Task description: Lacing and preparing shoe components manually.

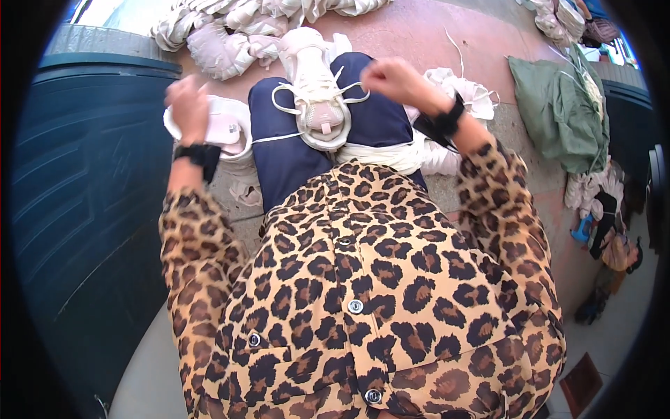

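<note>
A pale pink and white sneaker point(324, 108) rests between my knees, its toe pointing away and its heel near me. White shoelace point(285, 106) spreads from it in loose loops to both sides. My right hand point(391, 78) is raised above my right knee with its fingers curled closed, right beside one lace loop. My left hand point(187, 110) is lifted over another pale shoe point(227, 129) left of my knee. Its fingers look curled together but are blurred by motion. What either hand holds, if anything, cannot be made out.
Bundles of pale shoes point(223, 52) lie on the floor ahead. More white shoes and laces point(478, 98) are beside my right leg. A green sack point(562, 108) stands to the right, with a further heap point(597, 188) behind it. A dark blue panel point(91, 174) closes the left side.
</note>
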### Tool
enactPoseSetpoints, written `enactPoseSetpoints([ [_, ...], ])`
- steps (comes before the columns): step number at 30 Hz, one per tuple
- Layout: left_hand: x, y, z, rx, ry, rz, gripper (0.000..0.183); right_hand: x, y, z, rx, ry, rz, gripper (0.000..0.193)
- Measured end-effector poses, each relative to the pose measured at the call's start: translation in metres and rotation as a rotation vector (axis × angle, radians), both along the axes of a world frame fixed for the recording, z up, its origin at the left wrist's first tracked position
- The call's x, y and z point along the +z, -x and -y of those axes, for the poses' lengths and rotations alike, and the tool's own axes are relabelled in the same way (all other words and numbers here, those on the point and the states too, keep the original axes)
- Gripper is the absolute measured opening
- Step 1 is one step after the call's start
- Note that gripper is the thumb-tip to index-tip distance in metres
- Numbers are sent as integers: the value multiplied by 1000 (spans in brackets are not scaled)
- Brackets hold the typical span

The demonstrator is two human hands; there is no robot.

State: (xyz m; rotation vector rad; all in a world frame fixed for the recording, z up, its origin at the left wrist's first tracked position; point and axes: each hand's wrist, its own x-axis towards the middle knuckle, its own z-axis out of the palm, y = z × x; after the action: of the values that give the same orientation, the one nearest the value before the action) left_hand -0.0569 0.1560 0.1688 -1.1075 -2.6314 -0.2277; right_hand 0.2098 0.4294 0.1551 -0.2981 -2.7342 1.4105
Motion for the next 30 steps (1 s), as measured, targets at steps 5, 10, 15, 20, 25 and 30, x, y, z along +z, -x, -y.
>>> enactPoseSetpoints([
  [5,10,-9,76,342,236,-31,46,-6,-88,36,144,-71,187,8],
  [10,16,-6,88,498,196,137,40,-13,-91,57,174,-465,101,11],
  [15,2,0,112,370,142,338,31,-7,-88,50,253,-464,109,14],
  [20,5,0,113,343,-406,374,27,-3,-86,49,97,-204,79,13],
  [25,80,-10,75,313,-899,584,36,61,-61,42,-228,798,40,18],
  [30,116,-38,28,218,-862,820,38,147,-34,7,-139,1080,-285,26],
])
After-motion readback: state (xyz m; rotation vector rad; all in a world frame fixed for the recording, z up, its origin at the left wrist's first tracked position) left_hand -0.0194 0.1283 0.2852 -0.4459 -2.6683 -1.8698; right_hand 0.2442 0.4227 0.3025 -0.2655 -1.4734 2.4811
